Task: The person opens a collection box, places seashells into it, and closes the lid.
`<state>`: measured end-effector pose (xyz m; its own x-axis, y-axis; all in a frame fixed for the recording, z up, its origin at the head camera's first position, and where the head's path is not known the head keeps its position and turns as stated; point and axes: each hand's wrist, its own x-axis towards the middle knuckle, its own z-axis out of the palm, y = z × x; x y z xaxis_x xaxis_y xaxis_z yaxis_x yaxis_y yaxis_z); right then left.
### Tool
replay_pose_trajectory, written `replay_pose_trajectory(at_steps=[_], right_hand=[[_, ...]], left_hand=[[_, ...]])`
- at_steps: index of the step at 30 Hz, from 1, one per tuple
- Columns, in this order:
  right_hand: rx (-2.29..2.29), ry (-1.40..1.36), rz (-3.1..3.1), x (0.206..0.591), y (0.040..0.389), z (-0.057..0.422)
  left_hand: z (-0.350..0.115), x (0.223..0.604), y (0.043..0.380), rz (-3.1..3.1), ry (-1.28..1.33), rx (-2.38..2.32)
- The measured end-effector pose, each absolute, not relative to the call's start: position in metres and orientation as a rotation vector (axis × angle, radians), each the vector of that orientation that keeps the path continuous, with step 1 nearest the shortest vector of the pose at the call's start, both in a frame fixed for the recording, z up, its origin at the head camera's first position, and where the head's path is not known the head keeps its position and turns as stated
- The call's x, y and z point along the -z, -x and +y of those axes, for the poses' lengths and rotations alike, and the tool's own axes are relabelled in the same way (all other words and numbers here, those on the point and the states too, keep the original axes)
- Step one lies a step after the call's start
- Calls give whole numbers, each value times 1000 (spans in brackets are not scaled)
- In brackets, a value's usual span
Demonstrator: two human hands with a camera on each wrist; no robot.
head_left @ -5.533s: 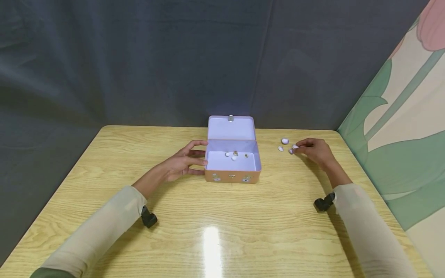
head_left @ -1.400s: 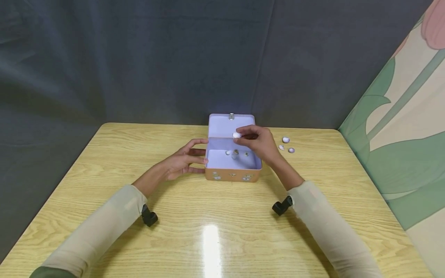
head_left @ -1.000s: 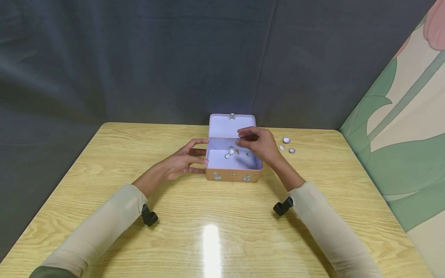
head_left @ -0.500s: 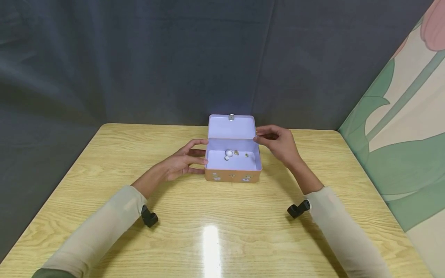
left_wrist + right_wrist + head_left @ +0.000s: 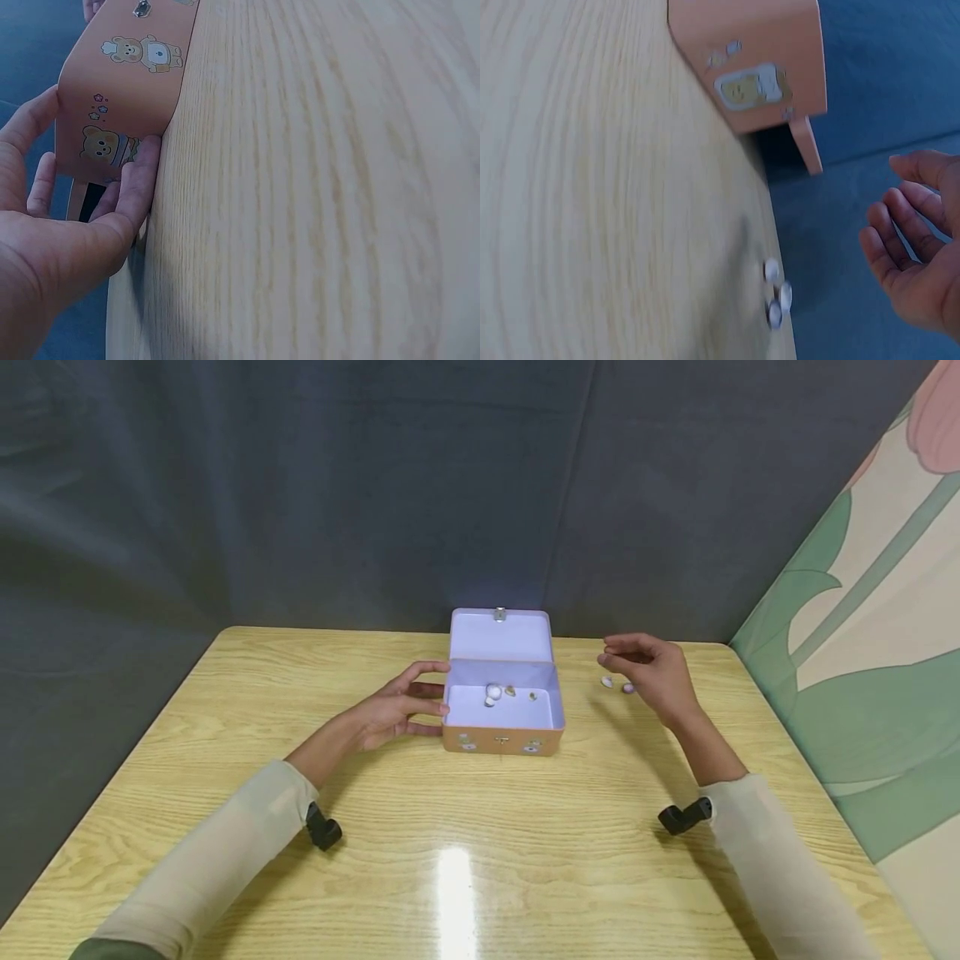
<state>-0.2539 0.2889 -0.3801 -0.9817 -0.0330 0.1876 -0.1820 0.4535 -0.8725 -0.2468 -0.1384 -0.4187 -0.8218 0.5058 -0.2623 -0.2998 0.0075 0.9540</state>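
Lilac-lined, the orange box point(image 5: 476, 742) stood near the surface's point(image 5: 375, 868) far edge, holding small shells point(image 5: 493, 692); the left hand point(image 5: 386, 712) touched its side, grip relaxed; the right hand point(image 5: 660, 681), grip loose and empty, hovered beside three shells point(image 5: 775, 315) near the far-right corner.

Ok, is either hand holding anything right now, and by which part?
Nothing is held: the right hand is empty, and the left hand only touches the left end of the orange box with its fingers.

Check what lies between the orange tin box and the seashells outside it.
Nothing: the stretch of wooden tabletop between the orange tin box and the seashells is bare. Both the head and right wrist views show it.
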Motion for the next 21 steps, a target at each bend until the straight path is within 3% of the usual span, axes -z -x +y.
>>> replay_pose_trajectory(at_steps=[21], right_hand=[[-1326, -86, -2831, 407, 261, 338]], left_hand=[[-139, 421, 249, 1722, -201, -1871]])
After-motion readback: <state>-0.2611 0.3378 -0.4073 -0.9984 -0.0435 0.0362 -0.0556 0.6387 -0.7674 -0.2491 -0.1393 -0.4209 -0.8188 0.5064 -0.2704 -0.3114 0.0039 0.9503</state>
